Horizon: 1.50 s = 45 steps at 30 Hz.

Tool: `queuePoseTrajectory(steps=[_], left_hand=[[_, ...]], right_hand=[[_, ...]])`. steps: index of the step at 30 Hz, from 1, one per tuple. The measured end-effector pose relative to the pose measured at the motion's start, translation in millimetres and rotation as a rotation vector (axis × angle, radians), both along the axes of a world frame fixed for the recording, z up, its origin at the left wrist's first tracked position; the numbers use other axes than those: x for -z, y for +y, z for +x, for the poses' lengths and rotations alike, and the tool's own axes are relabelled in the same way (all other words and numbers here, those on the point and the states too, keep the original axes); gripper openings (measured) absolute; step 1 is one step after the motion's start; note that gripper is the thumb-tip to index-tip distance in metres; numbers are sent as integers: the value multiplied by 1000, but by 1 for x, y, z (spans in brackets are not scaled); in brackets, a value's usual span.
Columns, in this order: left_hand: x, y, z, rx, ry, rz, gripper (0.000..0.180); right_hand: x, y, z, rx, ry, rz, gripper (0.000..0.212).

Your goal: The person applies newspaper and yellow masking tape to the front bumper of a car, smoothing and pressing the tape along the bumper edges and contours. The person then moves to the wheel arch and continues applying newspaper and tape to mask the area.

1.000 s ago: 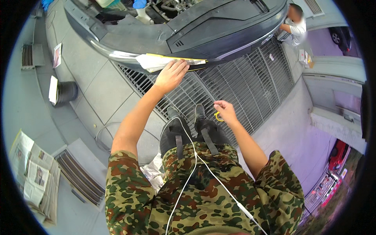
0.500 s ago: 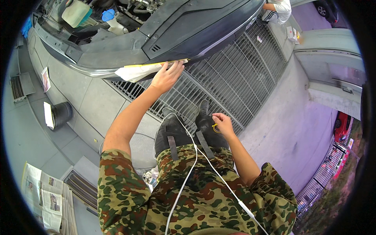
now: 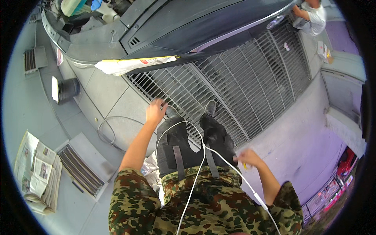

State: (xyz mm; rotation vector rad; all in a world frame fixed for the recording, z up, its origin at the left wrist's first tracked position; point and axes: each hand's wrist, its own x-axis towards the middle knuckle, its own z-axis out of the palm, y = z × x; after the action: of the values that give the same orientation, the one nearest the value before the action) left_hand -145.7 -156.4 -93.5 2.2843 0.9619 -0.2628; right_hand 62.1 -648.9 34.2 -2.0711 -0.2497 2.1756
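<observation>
from my feed, the left hand [image 3: 155, 111] hangs in front of the body, above the grate [image 3: 250, 74], its fingers loosely curled and part open, with nothing in them that i can see. the paper [image 3: 117, 68] sits on the lower edge of the bumper [image 3: 184, 37], beyond that hand and apart from it, a yellow strip [image 3: 133, 59] running along its top edge. the right hand [image 3: 250, 158] is bent in beside the thigh, fingers closed on a small yellow roll [image 3: 245, 165]; blur hides exactly how they grip it.

what worries me: the paper's left end bulges and its lower edge seems loose, so a draught or a brushing arm could peel it from the strip. if the roll slips over the grate, it could drop or wedge between the bars. the white cable [image 3: 256, 195] passes close to the right hand, and a quick sweep might snag it. a co-worker [image 3: 313, 21] crouches at the bumper's far end; a knock there could shake the paper.
</observation>
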Motion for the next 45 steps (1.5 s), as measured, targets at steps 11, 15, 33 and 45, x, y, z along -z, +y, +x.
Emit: queuePoseTrajectory(steps=[11, 15, 33, 45], left_hand=[[44, -125, -218, -17, 414, -680, 49], [13, -82, -191, 62, 505, -406, 41], [-14, 148, 141, 413, -846, 1551, 85], [-1, 168, 142, 519, -826, 1600, 75]], right_hand=[[-73, -97, -69, 196, 548, 38, 26], [-35, -64, -64, 30, 589, 75, 20], [99, 432, 124, -229, -1621, 1959, 33], [101, 441, 144, -677, -2009, 2011, 37]])
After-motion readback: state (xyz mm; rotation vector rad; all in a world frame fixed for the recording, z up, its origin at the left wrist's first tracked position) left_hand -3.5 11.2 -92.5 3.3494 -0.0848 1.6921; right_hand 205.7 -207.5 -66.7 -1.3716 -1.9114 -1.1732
